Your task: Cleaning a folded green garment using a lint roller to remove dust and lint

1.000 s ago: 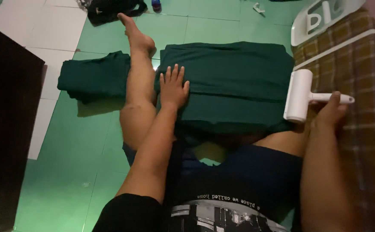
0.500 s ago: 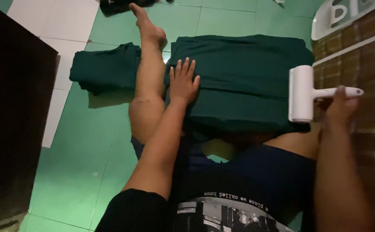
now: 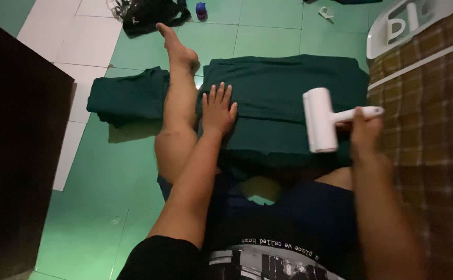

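Green tiled floor (image 3: 102, 207): left hand (image 3: 217, 110) flat, fingers spread, on folded dark green cloth (image 3: 278, 93); right hand (image 3: 365, 132) grip closed around white lint roller (image 3: 320, 120) handle.

A green and white tiled floor (image 3: 91, 197) carries everything: a folded dark green cloth (image 3: 283, 98), a smaller green bundle (image 3: 125, 98) beside it, a black bag (image 3: 149, 13), and a checked brown mat (image 3: 428, 129).

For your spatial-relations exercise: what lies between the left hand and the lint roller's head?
In the head view, only bare dark green folded cloth lies between the left hand and the white lint roller.
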